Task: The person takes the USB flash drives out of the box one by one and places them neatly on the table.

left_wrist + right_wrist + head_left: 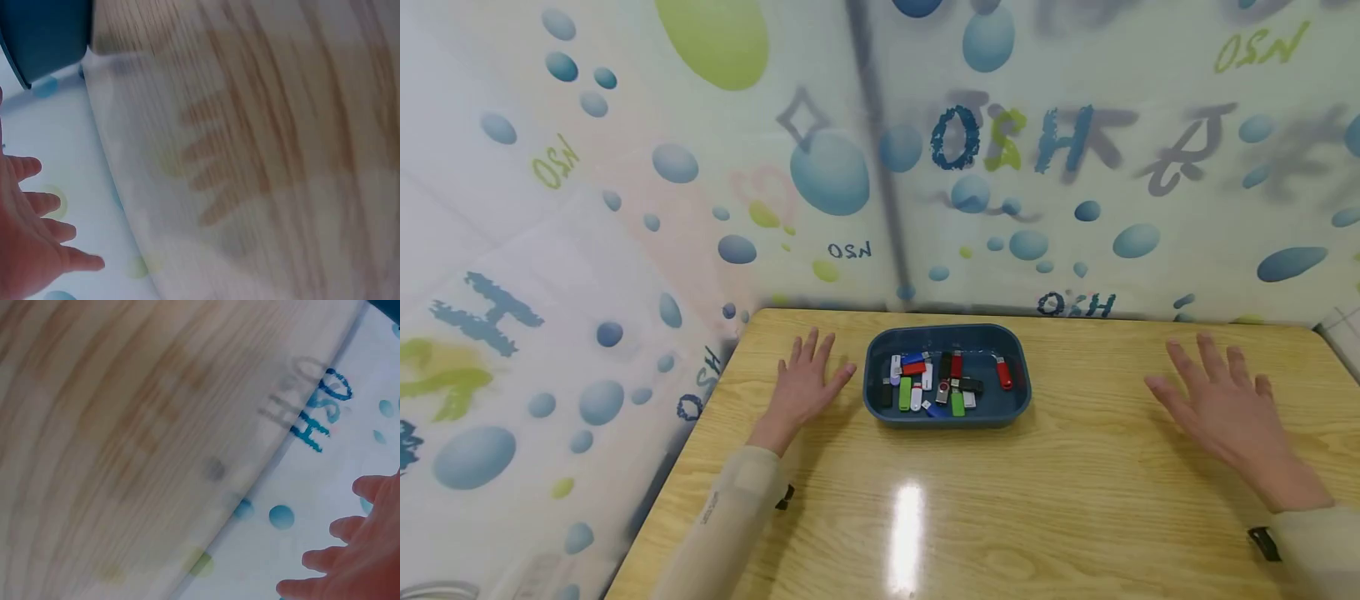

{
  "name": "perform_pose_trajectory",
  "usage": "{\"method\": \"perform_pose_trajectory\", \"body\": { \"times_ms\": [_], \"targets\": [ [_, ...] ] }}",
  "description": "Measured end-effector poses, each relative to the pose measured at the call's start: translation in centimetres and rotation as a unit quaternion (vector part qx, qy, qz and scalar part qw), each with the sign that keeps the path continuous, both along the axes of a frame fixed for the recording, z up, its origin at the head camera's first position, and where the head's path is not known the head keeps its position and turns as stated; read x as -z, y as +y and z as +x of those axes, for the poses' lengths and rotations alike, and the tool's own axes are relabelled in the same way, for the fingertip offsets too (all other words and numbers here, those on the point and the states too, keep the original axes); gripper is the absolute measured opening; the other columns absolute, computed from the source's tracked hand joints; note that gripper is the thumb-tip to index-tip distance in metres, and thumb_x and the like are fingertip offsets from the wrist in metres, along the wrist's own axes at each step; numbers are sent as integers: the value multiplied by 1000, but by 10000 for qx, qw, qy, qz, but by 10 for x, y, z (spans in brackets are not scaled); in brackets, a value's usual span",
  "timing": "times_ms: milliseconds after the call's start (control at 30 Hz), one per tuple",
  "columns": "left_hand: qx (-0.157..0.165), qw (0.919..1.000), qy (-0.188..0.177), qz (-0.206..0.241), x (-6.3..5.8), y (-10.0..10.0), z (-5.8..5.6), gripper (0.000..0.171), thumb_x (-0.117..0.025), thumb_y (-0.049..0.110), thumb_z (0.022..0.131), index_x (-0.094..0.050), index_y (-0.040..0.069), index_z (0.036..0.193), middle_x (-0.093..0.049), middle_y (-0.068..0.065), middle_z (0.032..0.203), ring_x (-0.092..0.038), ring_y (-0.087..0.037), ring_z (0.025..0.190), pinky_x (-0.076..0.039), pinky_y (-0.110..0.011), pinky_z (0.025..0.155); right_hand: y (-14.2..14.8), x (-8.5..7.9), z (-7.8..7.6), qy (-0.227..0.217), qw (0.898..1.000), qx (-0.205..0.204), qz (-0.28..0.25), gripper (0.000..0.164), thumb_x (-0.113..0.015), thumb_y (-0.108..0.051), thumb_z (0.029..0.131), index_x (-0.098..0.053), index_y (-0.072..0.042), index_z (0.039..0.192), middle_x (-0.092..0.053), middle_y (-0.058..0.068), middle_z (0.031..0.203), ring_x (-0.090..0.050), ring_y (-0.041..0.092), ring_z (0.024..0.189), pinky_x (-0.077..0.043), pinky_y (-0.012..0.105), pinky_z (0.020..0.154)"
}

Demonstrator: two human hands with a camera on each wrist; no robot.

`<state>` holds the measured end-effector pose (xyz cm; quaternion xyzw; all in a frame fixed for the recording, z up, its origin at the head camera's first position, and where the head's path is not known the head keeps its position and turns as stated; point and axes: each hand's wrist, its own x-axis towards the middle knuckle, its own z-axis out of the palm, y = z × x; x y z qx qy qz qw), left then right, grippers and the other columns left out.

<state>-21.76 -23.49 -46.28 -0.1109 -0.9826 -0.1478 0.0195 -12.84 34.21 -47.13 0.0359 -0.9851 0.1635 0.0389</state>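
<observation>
Tray [947, 422] sits just below the middle of the head view, long axis running left to right, holding the USB sticks [905, 393]. The left hand [801, 387] is nearer: the tray lies just right of its thumb, not touching. From the right hand [1232, 412], at frame right, it lies well off leftward. Both hands' fingers are spread apart, gripping nothing.

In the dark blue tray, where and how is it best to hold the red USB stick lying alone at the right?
Probably pinch the red USB stick across its body, from above, with the right hand. It lies apart from the other sticks, with gaps along both long sides, while the walls of the tray would hinder a low approach.
</observation>
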Motion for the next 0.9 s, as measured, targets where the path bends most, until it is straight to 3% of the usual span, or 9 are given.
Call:
{"method": "perform_pose_trajectory", "body": {
  "times_ms": [133,267,433,567,700,900],
  "targets": [
    [105,9985,7,545,0,6,4,76,-46,57,106,-34,6,161,-21,-23,168,-19,-50,152,-25,-69,118,-12,-2,-2,66,9995,-229,-192,76,-40,-50,110,-11,-9,166,-2,34,166,-3,66,145,-14,87,98],
    [132,9920,-3,1257,1,13,10,70,-48,51,107,-38,4,158,-29,-24,165,-30,-47,149,-30,-63,118,-27,-3,-4,123,9988,-357,-299,74,-40,-48,110,-16,-6,165,-7,35,165,-7,66,145,-15,86,99],
    [-11,9796,-50,2007,1,20,13,65,-52,46,107,-43,3,155,-42,-23,157,-45,-43,140,-41,-59,112,-46,-7,-7,171,9973,-473,-531,71,-41,-46,111,-23,-1,163,-12,35,165,-12,65,144,-15,86,100],
    [-171,9671,-267,2525,0,25,14,65,-54,43,107,-41,2,155,-45,-22,156,-53,-41,134,-49,-55,106,-62,-11,-7,234,9955,-523,-751,70,-45,-46,110,-34,5,157,-19,35,164,-21,64,143,-22,84,100],
    [-281,9574,-339,2853,1,29,15,61,-57,37,107,-43,-1,154,-48,-23,153,-59,-42,128,-51,-54,104,-79,-17,-10,174,9924,-564,-1084,72,-51,-48,107,-40,8,152,-27,35,161,-30,61,139,-30,79,101],
    [-507,9425,-418,3278,4,37,16,51,-53,31,109,-50,-2,148,-54,-21,148,-61,-40,127,-53,-51,102,-100,-21,-12,-198,9859,-668,-1521,66,-49,-46,109,-48,9,146,-47,35,147,-49,54,128,-43,70,98]
  ]
}}
